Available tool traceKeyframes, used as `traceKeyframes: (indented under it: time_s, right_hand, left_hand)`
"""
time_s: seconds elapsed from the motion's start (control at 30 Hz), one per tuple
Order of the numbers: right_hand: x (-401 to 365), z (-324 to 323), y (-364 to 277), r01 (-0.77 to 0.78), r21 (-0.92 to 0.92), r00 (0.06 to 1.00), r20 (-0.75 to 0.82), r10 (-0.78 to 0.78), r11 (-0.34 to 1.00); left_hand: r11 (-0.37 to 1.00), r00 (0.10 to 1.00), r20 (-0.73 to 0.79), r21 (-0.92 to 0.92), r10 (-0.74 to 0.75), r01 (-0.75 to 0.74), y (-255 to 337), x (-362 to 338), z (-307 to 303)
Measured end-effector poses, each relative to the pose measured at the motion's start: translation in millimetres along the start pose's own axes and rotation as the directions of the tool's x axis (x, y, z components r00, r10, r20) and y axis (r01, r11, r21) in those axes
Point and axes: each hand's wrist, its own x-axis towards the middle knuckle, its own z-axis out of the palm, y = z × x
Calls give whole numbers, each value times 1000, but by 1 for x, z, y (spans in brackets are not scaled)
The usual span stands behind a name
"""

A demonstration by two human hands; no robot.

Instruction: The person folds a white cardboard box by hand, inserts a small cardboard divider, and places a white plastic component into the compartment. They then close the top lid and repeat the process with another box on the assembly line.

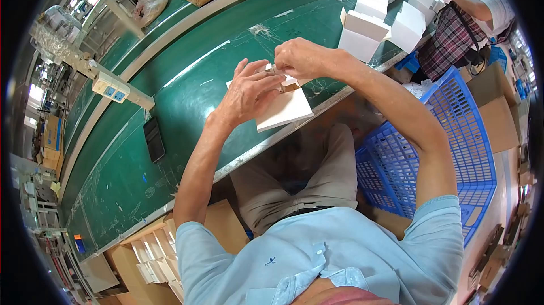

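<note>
A white box point(286, 111) with its lid flap folded toward me lies at the near edge of the green workbench. From its left side my left hand point(249, 90) grips it, with the fingers bent over its opening and the thumb on the near side. My right hand point(300, 58) is closed at the far right of the opening, its fingertips pinched together inside or just above the box. What those fingertips hold is hidden. A bit of brown shows within the box between the hands.
Several white boxes point(371, 1) stand on the bench point(192, 101) at the right, near another person point(456, 33). A phone point(153, 139) lies left. A blue plastic basket point(447, 129) is at my right, with an open carton point(496, 106) beyond. A socket post point(122, 90) rises at left.
</note>
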Motion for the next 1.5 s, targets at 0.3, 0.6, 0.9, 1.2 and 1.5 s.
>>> traceKeyframes:
  time_s: [0.3,0.6,0.9,1.2,1.5]
  right_hand:
    - [11,0,4,148,-233,985,127,-120,961]
    - [26,-32,-18,156,-275,947,314,-64,949]
    - [26,-27,-10,56,-348,970,240,31,936]
    - [23,15,27,-99,-11,994,48,99,995]
    - [44,66,62,-15,483,971,-203,128,876]
  left_hand:
    - [996,996,-29,-28,80,-81,-1,2,0]
    - [994,993,-54,42,106,-103,-1,6,5]
    - [998,998,-32,-37,47,-48,-1,9,3]
    - [996,996,14,-19,88,-88,12,15,-3]
    - [1000,999,46,-26,0,1,17,11,-3]
